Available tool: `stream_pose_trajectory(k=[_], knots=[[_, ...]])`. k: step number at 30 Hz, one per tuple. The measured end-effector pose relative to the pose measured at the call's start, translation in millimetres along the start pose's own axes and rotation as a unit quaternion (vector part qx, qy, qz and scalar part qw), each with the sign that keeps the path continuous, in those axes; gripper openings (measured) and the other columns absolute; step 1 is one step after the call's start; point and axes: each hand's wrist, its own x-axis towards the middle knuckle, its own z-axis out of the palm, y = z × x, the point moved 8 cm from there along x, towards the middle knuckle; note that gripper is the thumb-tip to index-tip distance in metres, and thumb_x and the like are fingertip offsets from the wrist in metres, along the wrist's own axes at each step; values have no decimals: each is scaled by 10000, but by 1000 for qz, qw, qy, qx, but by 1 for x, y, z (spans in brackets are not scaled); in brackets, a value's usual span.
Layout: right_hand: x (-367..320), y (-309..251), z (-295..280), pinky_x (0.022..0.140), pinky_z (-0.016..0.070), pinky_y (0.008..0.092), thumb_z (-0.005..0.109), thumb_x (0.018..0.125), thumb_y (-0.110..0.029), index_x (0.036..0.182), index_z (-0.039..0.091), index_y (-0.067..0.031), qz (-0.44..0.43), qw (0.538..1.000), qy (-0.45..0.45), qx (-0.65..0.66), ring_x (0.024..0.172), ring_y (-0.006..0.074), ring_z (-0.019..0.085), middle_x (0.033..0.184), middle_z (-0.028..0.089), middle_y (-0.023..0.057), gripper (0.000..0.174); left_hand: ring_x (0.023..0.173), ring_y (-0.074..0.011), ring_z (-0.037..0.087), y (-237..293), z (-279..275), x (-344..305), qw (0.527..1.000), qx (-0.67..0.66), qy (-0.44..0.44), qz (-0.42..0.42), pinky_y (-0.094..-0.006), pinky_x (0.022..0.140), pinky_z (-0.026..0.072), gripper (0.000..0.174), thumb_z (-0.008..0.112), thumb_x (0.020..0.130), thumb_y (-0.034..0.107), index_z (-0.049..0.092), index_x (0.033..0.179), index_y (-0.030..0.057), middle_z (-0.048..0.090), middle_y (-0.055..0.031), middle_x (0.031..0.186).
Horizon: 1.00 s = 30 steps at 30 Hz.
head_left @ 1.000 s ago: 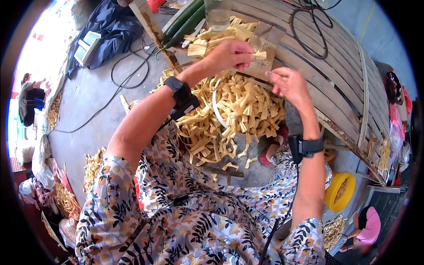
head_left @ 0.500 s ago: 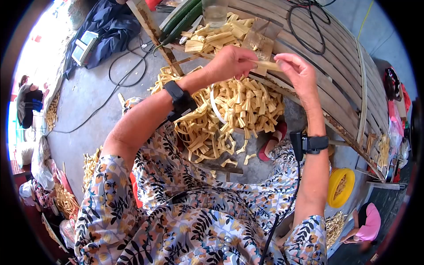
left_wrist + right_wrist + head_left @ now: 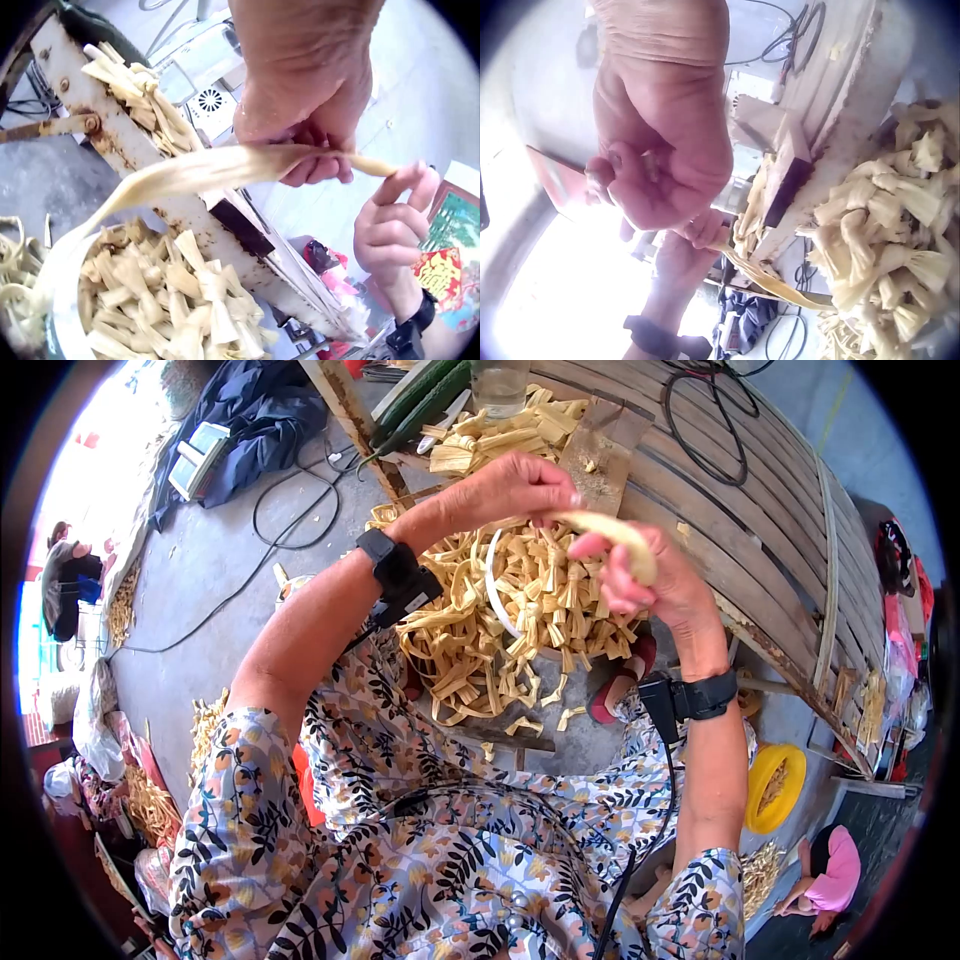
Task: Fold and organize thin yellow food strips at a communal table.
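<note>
A pale yellow flat strip [image 3: 202,171] runs through the fingers of my left hand [image 3: 525,485], which pinches it. Its long tail hangs down past the rim of a white tub [image 3: 71,300]. My right hand [image 3: 665,575] has its fingers curled, and the strip's other end bends back over it in the head view. In the left wrist view the right fingertips pinch that narrow end. Both hands are held above a heap of knotted pale yellow pieces [image 3: 560,595] filling the tub. Longer loose strips [image 3: 450,610] lie on the heap's left side.
A slatted wooden table [image 3: 740,550] with a rusty frame stands ahead. It bears a small board [image 3: 600,460], more folded strips [image 3: 510,435], green cucumbers [image 3: 425,405], a glass [image 3: 500,388] and a black cable [image 3: 705,430]. A yellow bucket [image 3: 773,790] sits at right.
A second ago a short end stuck out from my left hand and my right hand was apart. Then the strip was stretched between both hands. Now my right hand is lower and turned, with the strip bent.
</note>
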Motion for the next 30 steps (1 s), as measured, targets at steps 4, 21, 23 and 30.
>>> stream_pose_trajectory(k=[4,21,23,30], knots=[[3,-23,-15,424,339,154,587,823,-248,1002,583,36,-121,989,83,29,456,7,413,556,494,-42,336,498,-40,460,-20,13,6,991,-121,3,-58,-165,438,412,251,410,913,223,568,857,36,512,13,611],[-3,-20,-58,486,380,240,662,745,-156,820,655,-18,-160,835,369,-377,530,45,440,592,560,1,157,583,-76,527,-8,30,3,960,-215,178,-35,-201,553,467,219,457,897,173,548,923,-25,578,-50,734],[4,-12,-63,485,375,231,661,744,-149,808,652,-8,-83,888,341,-296,527,36,424,587,567,1,155,588,-75,535,-10,31,3,963,-211,165,-16,-198,554,467,228,464,895,184,551,909,-26,581,-51,741],[7,1,-71,500,398,232,648,732,-119,799,660,-23,-41,871,329,-362,493,64,461,582,590,5,117,552,-95,556,-4,36,0,986,-66,148,-40,-205,520,456,265,495,880,232,526,883,-32,567,-53,660]])
